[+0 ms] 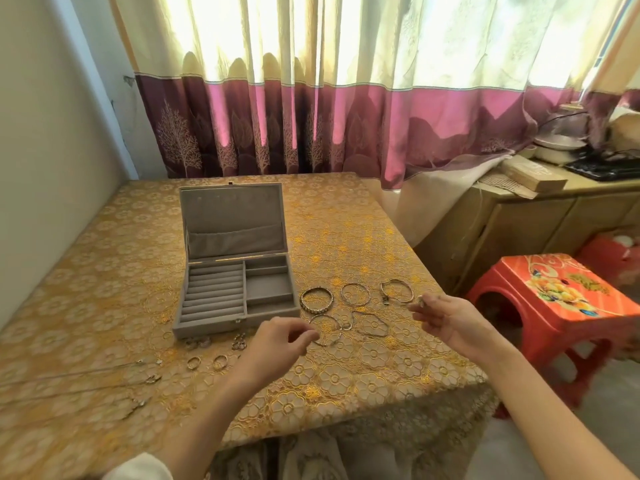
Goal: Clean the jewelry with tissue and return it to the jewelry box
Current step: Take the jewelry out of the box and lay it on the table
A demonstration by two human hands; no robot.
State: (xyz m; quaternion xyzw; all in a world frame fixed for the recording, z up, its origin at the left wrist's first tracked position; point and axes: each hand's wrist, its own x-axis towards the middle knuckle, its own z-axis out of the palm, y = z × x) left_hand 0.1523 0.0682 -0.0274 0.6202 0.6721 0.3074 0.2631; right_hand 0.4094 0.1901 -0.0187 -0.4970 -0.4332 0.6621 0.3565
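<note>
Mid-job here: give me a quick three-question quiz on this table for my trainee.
1. True or false: the jewelry box has its lid shut.
2. Which hand reaches the thin bangle nearest the table's front edge?
A. left hand
B. right hand
3. Fill in: the stool to the right of the table is ____.

Key: 1 false; 2 A; 3 red.
</note>
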